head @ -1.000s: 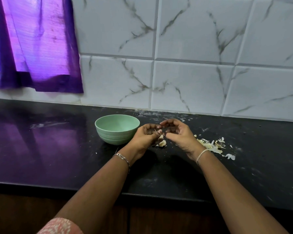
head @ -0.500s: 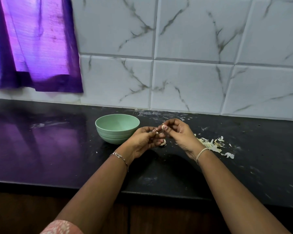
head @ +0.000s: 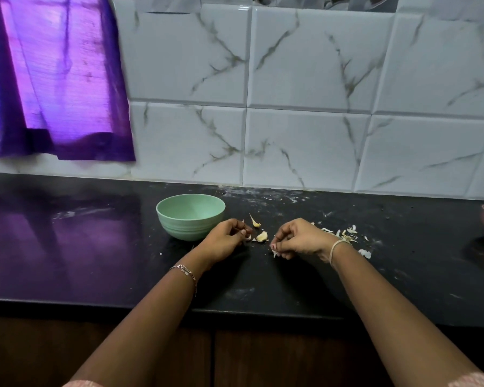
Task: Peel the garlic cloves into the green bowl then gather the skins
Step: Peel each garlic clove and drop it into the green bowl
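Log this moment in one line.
left hand: pinches clove; right hand: pinches skin scrap; counter: two loose cloves; green bowl: beside left hand

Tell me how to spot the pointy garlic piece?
Find the green bowl on the black counter. Just right of it lie two loose garlic cloves. Yours is the pointed clove farther back, with a long thin tip; the plumper clove sits nearer.

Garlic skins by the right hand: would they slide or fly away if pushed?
The garlic skins look thin and curled, so they are probably very light; a quick sweep may scatter them. They lie as loose flakes on the glossy counter, so they likely slide easily.
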The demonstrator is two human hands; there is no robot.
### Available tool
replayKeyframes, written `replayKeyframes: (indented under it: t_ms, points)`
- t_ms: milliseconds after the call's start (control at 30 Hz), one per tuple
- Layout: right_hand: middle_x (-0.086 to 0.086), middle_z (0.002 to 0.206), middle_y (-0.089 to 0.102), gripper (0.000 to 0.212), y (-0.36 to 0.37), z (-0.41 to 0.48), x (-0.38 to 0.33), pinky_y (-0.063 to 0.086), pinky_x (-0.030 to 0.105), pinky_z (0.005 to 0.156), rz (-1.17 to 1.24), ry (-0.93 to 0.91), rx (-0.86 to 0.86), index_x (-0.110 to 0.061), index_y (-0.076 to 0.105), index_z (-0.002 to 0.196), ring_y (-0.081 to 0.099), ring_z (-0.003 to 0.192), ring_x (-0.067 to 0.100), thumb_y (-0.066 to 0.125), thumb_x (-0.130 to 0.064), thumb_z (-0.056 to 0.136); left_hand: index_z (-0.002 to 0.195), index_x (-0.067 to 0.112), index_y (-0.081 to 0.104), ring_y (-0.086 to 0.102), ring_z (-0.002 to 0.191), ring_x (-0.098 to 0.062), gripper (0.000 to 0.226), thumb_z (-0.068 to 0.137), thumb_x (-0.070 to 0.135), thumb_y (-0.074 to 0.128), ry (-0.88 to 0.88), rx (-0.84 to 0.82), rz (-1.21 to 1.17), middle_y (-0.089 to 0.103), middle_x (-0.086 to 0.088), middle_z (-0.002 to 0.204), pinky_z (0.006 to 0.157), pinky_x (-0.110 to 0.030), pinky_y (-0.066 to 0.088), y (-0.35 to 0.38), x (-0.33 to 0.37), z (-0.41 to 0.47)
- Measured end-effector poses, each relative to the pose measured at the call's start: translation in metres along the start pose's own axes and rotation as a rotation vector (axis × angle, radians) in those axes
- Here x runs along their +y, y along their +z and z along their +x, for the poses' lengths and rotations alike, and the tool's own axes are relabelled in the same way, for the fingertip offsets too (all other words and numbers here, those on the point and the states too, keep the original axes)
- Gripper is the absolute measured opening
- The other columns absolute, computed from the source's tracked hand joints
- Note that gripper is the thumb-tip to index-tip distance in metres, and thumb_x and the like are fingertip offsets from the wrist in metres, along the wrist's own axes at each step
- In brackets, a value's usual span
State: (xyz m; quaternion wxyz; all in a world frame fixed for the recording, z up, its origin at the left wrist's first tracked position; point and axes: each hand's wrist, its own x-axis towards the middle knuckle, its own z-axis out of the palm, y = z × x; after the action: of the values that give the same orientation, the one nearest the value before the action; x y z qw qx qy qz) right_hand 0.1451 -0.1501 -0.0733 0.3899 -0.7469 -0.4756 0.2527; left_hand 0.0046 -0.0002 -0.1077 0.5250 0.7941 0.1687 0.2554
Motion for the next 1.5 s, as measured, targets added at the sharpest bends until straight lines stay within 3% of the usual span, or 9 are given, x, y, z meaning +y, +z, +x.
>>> replayKeyframes:
  t_ms: [300,433,667,800,967,1067,1233,1367,1500]
  points:
    - [0.012,0.072,0.061,0.011,-0.002,0.006,-0.022,0.056,0.020,0.053,-0.178,0.135,-0.178,-0.004,0.058,0.083,0.060,0.053,0.011,0.061,0.004,0.090,0.088,0.020,0.060,0.065,0.093,-0.018,0.021,0.096,0.004,0.050,0.028,0.085,0.154,0.071,-0.002,0.092,0.090,-0.032,0.049,-0.001,-0.005,0.000]
    - [0.009,0.067,0.064,0.014,0.002,0.007,-0.021,0.055,0.020,0.051,-0.140,0.149,-0.157,-0.005,0.059,0.080,0.062,0.053,0.013,0.070,-0.007,0.088,0.093,0.013,0.063,0.063,0.081,-0.011,0.010,0.094,0.006,0.056,0.045,0.163,0.273,0.069,0.001,0.087,0.079,-0.022,0.045,-0.001,-0.006,-0.001]
    - [0.011,0.061,0.065,0.010,0.003,0.005,-0.020,0.052,0.017,0.048,-0.069,0.167,-0.071,0.002,0.063,0.078,0.063,0.046,0.010,0.070,0.000,0.085,0.109,0.007,0.063,0.058,0.109,-0.022,0.020,0.092,0.004,0.051,0.154,0.175,0.543,0.066,-0.008,0.113,0.092,-0.024,0.041,0.003,-0.008,-0.002]
    - [0.006,0.056,0.066,0.016,-0.001,0.005,-0.018,0.054,0.017,0.051,0.001,0.204,-0.104,0.001,0.061,0.074,0.066,0.050,0.010,0.066,-0.001,0.089,0.141,0.002,0.041,0.038,0.136,-0.024,0.044,0.098,0.011,0.043,0.141,0.060,0.686,0.046,-0.014,0.143,0.111,-0.024,0.025,0.007,-0.008,0.002]
    - [0.008,0.065,0.067,0.016,-0.003,0.006,-0.011,0.052,0.015,0.051,0.020,0.204,-0.118,-0.002,0.062,0.076,0.065,0.053,0.009,0.064,-0.006,0.092,0.146,0.001,0.032,0.015,0.148,-0.025,0.049,0.103,0.024,0.032,0.016,-0.036,0.740,0.022,-0.020,0.157,0.120,-0.033,0.015,0.009,-0.011,0.023]
    - [0.010,0.071,0.065,0.016,-0.003,0.007,-0.004,0.051,0.015,0.051,0.029,0.169,-0.142,-0.005,0.060,0.078,0.062,0.054,0.007,0.063,-0.008,0.093,0.138,0.001,0.045,0.021,0.146,-0.028,0.045,0.102,0.024,0.030,-0.044,-0.071,0.750,0.031,-0.022,0.152,0.118,-0.036,0.019,0.009,-0.011,0.033]
    - [0.006,0.071,0.066,0.014,-0.007,0.010,0.004,0.049,0.015,0.050,0.059,0.116,-0.188,-0.007,0.060,0.080,0.060,0.054,0.006,0.066,-0.011,0.092,0.087,0.005,0.059,0.056,0.102,-0.032,0.022,0.092,0.016,0.041,-0.003,0.014,0.738,0.063,-0.018,0.105,0.088,-0.037,0.045,0.008,-0.013,0.046]
    - [0.003,0.069,0.068,0.011,-0.009,0.010,0.011,0.047,0.014,0.050,0.113,0.057,-0.182,-0.006,0.062,0.084,0.060,0.055,0.006,0.068,-0.014,0.090,0.098,0.006,0.069,0.058,0.101,-0.029,0.024,0.085,0.006,0.048,0.082,0.043,0.745,0.063,-0.012,0.105,0.089,-0.036,0.046,0.007,-0.016,0.048]
    - [0.004,0.071,0.066,0.011,-0.007,0.007,0.017,0.046,0.015,0.048,0.179,-0.003,-0.135,-0.005,0.063,0.091,0.059,0.053,0.007,0.067,-0.015,0.091,0.110,0.006,0.070,0.063,0.098,-0.018,0.026,0.089,0.001,0.056,0.200,0.180,0.631,0.069,-0.007,0.107,0.082,-0.013,0.040,0.013,-0.009,0.045]
